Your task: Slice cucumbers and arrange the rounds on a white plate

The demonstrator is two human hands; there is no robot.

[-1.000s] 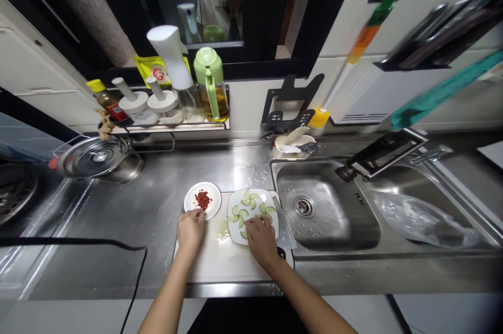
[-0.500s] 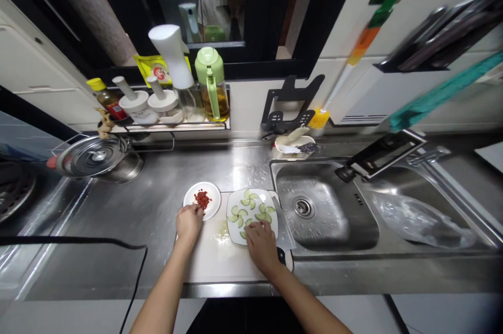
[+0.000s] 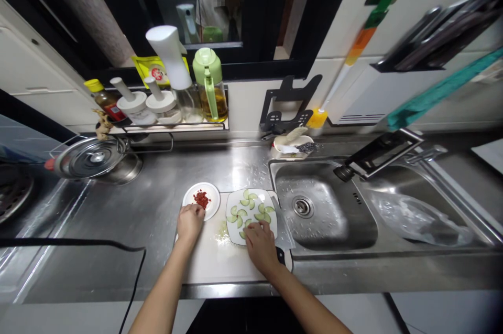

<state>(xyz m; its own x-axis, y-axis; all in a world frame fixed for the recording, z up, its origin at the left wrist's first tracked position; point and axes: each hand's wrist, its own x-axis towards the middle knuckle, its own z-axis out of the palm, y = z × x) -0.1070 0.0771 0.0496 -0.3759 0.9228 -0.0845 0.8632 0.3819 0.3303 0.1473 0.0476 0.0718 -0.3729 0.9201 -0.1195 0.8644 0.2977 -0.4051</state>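
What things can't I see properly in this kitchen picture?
All in the head view:
- Whether the left hand pinches a red piece: its fingertips are too small and blurred.
- Part of the square plate and perhaps some green slices: hidden by the right hand.
- The whole of the dark round thing at far left: cut off by the picture's edge.

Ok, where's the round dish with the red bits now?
In the head view, the round dish sits left of the square plate with green slices, at the far left corner of the cutting board, the left hand at the dish's near edge.
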